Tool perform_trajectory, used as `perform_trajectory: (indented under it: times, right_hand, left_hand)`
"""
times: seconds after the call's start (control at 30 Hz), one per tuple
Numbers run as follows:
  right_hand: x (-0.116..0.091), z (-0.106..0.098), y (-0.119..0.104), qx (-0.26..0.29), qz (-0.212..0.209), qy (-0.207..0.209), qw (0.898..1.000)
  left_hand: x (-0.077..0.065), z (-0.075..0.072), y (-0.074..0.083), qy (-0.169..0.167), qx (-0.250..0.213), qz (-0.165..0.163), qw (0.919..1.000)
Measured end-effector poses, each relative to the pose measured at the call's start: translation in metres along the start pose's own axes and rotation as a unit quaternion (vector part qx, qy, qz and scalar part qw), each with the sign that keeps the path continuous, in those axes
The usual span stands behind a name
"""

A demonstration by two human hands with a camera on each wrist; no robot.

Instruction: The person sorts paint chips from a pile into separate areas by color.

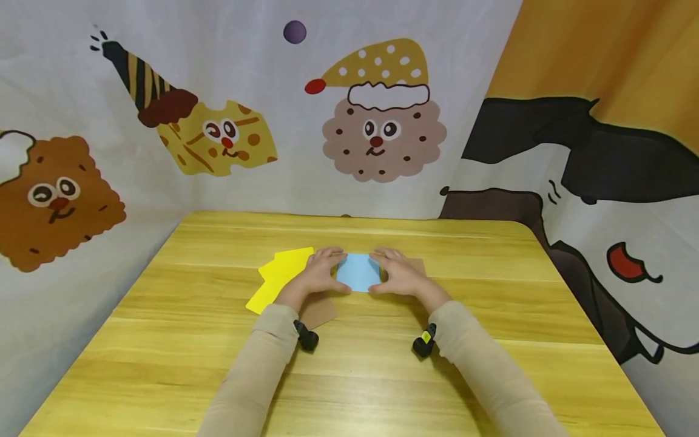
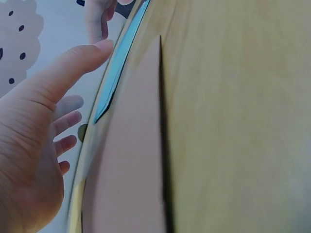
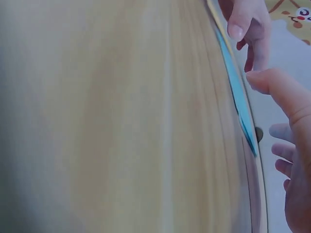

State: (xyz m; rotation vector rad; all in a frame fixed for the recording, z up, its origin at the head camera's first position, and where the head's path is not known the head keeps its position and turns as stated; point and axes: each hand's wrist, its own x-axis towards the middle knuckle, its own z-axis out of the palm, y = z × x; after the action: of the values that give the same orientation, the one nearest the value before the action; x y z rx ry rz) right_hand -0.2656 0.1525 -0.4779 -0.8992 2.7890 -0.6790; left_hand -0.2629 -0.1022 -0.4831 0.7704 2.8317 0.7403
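A light blue sheet of paper lies on the wooden table between both hands. My left hand is at its left side, thumb and fingers spread around the left corners. Mirroring it, my right hand spreads thumb and fingers around the right corners. In the left wrist view the thumb is just over the edge of the blue sheet. From the right wrist, the blue sheet looks slightly bowed, with the thumb beside it. Fingers on both hands are loosely extended.
Several yellow sheets fan out left of the left hand. A brown sheet lies under the left wrist, and another brown sheet shows behind the right hand. A printed curtain hangs behind the table.
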Motion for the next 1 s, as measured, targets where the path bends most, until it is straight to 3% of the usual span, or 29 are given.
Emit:
perform_trajectory:
  times: [0.23,0.37,0.6,0.77,1.0]
  right_hand:
    - [-0.001,0.006,-0.014,-0.002,0.001,0.048,0.999]
    - [0.000,0.012,-0.023,0.005,-0.005,0.065,0.998]
    - [0.004,0.025,-0.044,0.038,0.003,0.080,0.996]
    - [0.007,0.033,-0.058,0.038,0.001,0.096,0.995]
    - [0.010,0.042,-0.077,0.059,-0.008,0.083,0.995]
  left_hand:
    - [-0.015,-0.011,0.001,0.030,-0.008,0.034,0.9989]
    - [-0.027,-0.019,-0.004,0.046,-0.022,0.036,0.9981]
    - [-0.050,-0.032,-0.022,0.057,-0.046,0.015,0.9972]
    - [-0.068,-0.040,-0.037,0.074,-0.028,0.010,0.9968]
    - [-0.089,-0.046,-0.057,0.076,-0.011,0.013,0.9970]
